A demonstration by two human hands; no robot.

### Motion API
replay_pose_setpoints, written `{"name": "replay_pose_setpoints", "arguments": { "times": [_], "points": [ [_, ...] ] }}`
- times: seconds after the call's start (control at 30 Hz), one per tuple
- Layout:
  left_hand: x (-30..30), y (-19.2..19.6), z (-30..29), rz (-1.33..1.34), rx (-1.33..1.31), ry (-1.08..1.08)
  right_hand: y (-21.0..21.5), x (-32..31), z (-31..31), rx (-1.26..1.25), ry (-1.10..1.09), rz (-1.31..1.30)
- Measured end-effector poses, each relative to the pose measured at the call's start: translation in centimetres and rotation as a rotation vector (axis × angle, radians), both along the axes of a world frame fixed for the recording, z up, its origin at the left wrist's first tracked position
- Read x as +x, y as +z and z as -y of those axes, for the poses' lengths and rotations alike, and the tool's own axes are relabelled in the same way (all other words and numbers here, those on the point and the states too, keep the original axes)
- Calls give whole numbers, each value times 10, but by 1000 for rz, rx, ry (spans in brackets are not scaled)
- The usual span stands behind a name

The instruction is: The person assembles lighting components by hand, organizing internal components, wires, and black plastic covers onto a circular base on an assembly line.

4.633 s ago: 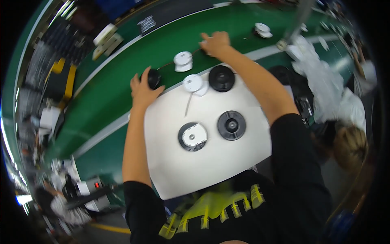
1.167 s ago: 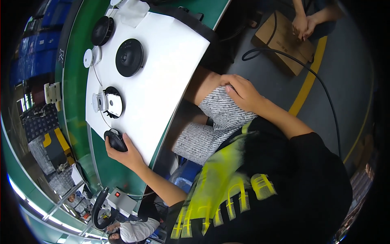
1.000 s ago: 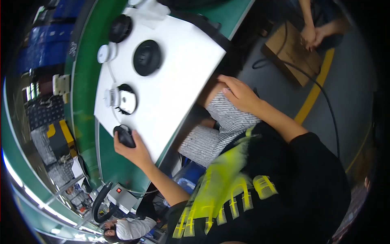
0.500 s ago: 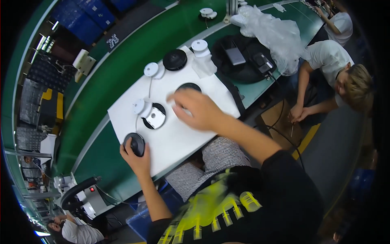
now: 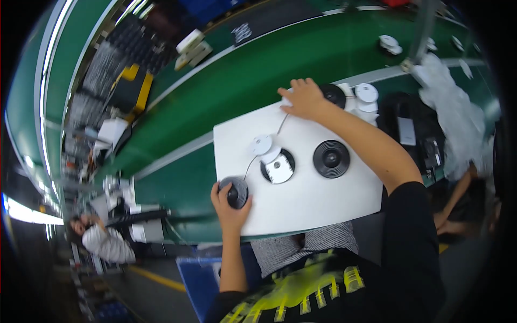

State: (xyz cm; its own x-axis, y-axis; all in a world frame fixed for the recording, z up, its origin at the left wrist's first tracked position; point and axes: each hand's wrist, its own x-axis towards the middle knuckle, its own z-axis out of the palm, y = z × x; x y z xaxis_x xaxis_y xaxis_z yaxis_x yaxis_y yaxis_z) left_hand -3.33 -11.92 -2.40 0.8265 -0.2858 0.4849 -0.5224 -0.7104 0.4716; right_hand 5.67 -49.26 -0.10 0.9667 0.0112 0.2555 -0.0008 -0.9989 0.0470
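My left hand (image 5: 231,212) curls its fingers and thumb round the rim of a black round disc (image 5: 237,196) with a raised centre, at the left edge of a white board (image 5: 318,207). A thin cord runs from this disc towards a white spool-like piece (image 5: 262,144). Beside that piece lies a white round part (image 5: 279,169) in a black base. My right hand (image 5: 304,99) reaches to the board's far edge, its fingers spread over another white piece (image 5: 286,98) that they partly hide. To the right, a ringed black disc (image 5: 331,159) lies flat.
Another black disc (image 5: 333,95) and a white spool-like piece (image 5: 367,94) stand at the far right of the board. Beyond runs a green conveyor belt (image 5: 258,75). Clear plastic bags (image 5: 449,107) and a black bag (image 5: 396,116) lie to the right, near a co-worker's arm (image 5: 455,199).
The view has turned. My right hand has moved from above the ringed black disc to the far white piece, uncovering that disc. My left hand stays on its black disc.
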Motion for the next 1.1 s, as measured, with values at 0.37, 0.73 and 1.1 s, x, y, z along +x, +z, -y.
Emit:
{"name": "replay_pose_setpoints", "arguments": {
  "times": [0.37,0.73,1.1],
  "points": [
    [-22,-1,-12,-5,-979,25,71,-30,-84,1686,447,132],
    [9,47,-92,-685,-2418,-364,31,-148,-217,2333,421,-154],
    [-135,8,-120,-937,-2200,-504,-23,-27,-366,2304,357,-750]
  ]
}}
